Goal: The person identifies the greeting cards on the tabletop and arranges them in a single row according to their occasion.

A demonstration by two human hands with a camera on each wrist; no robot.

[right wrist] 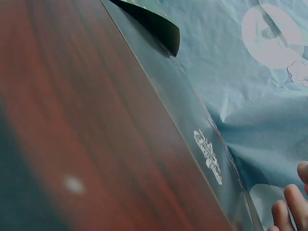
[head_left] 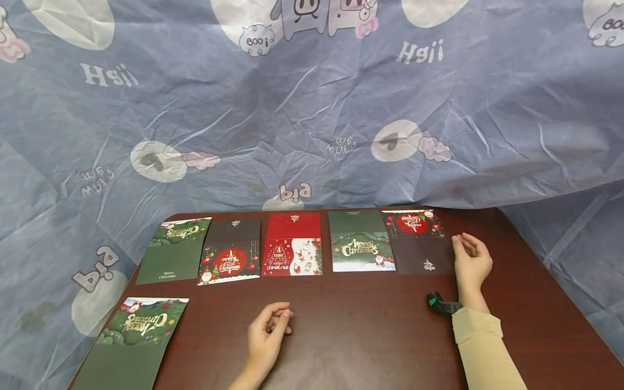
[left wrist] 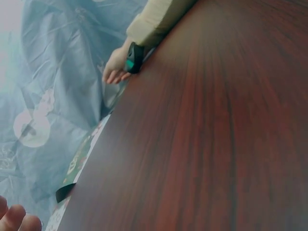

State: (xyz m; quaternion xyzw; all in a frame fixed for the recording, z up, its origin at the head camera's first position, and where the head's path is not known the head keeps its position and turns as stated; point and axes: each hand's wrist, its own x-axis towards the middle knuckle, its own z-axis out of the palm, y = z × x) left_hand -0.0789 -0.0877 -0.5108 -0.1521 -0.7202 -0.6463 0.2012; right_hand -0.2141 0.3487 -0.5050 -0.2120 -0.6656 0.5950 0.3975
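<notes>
My right hand (head_left: 472, 262) is beside the right edge of a dark Christmas card (head_left: 421, 254) at the right end of the back row, fingers loosely bent and holding nothing. That card lies unfolded, its red-circle half at the back. My left hand (head_left: 268, 336) hovers over the front middle of the table, fingers loosely curled around nothing. Left of the dark card lie a green card (head_left: 361, 252), a red and white card (head_left: 293, 257), another dark card (head_left: 231, 262) and a green card (head_left: 170, 260). Nearest me at left is one more green card (head_left: 146, 322).
The dark red-brown table (head_left: 351, 325) carries all the cards. Behind it hangs a wrinkled blue printed cloth (head_left: 292, 119), reaching down to the table's back edge and along both sides. A black wrist strap (head_left: 443, 304) is on the right wrist.
</notes>
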